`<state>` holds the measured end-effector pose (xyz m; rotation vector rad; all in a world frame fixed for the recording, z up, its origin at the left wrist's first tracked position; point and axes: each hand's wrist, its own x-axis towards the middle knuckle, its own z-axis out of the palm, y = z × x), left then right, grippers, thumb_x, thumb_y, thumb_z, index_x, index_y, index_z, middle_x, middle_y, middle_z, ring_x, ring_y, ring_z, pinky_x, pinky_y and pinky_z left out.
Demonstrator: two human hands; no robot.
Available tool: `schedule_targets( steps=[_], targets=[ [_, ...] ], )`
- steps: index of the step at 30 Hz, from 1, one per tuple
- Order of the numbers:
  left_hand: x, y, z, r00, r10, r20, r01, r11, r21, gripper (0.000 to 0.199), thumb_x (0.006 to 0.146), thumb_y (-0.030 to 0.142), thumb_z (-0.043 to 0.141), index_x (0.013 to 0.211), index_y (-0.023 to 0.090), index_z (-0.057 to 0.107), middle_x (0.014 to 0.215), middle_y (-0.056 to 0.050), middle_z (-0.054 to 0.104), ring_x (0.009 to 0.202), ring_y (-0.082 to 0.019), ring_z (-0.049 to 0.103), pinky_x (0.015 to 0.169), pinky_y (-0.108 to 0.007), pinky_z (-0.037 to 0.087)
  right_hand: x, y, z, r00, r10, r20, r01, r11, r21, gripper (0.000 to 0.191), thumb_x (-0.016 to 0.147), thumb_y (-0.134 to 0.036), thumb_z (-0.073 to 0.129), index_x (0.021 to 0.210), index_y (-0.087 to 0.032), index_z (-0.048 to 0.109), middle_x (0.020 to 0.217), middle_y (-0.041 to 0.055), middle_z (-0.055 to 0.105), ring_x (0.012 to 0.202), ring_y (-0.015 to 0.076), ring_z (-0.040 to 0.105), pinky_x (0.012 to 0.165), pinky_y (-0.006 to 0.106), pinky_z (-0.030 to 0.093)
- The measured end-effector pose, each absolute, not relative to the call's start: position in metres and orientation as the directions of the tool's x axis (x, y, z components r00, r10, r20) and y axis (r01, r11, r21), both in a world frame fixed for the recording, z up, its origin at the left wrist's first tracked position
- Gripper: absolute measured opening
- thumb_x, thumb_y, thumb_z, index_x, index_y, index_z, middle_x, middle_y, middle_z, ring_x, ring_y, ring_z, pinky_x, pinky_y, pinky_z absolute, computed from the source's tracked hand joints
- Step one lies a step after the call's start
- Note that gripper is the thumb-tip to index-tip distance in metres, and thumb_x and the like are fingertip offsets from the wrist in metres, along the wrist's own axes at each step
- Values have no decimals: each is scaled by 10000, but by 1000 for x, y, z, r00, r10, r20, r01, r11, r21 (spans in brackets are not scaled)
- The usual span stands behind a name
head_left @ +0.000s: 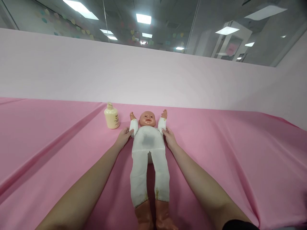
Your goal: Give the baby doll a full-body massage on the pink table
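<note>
Your left hand (123, 138) and right hand (169, 137) lie open-fingered against the soft, likely floppy white-suited plastic baby doll (148, 150) at 12 o'clock; torso grip looks best.

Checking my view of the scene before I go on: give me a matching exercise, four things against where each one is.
Things:
1. pump bottle
2. doll
3. left hand
4. right hand

Places:
A. touching the doll's sleeve on the picture's right
B. lying face up on the pink cloth
C. standing left of the doll's head
D. touching the doll's sleeve on the picture's left

Pairs: 1-C, 2-B, 3-D, 4-A
</note>
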<state>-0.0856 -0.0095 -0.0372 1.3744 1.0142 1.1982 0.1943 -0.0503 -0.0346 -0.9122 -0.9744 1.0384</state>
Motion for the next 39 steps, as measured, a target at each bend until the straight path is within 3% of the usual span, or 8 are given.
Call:
schedule_targets(
  steps=[6,15,21,26,32,39],
  targets=[
    [-87,-6,-43,145,980,135,-15,-134,991,481,728,532,680,1001,142,615,849,-40,632,708,-166,538,640,-285,405,195,-53,-34,221,969,111,-206,158,-966,333,733,-454,713,903,-180,632,860,36,666,796,221,592,695,323,469],
    [-86,-11,-37,167,974,156,-6,-157,988,440,768,502,652,1021,144,609,825,-31,610,709,-167,530,651,-288,401,193,-55,-29,191,977,96,-265,145,-953,259,690,-343,679,894,-187,639,868,28,675,843,236,603,740,332,478],
    [-86,-15,-32,252,950,185,-74,-171,982,459,764,401,671,1145,159,589,1091,-90,640,977,-258,588,805,-357,449,195,-53,-32,166,981,102,-267,144,-953,283,624,-236,602,903,-199,634,875,9,674,863,237,606,751,334,490],
    [-86,-14,-31,287,935,208,-117,-182,976,470,740,325,682,1177,182,590,1183,-91,628,1085,-285,567,888,-395,441,197,-51,-35,185,978,100,-285,151,-947,341,592,-188,584,931,-216,613,904,2,668,901,243,610,778,359,506],
    [-87,-18,-29,312,929,199,-141,-162,977,382,652,187,652,1034,187,655,1068,-62,665,982,-265,599,824,-381,465,196,-52,-31,128,976,178,-351,213,-912,334,576,-175,651,905,-221,616,984,16,668,977,254,605,836,368,503],
    [-89,-12,-34,318,936,148,-221,-79,972,300,524,95,579,803,158,673,1176,-91,628,1052,-293,581,820,-390,486,196,-49,-24,142,989,32,-310,75,-948,211,624,-326,710,779,-200,642,751,19,639,749,213,617,635,320,489]
  ],
)
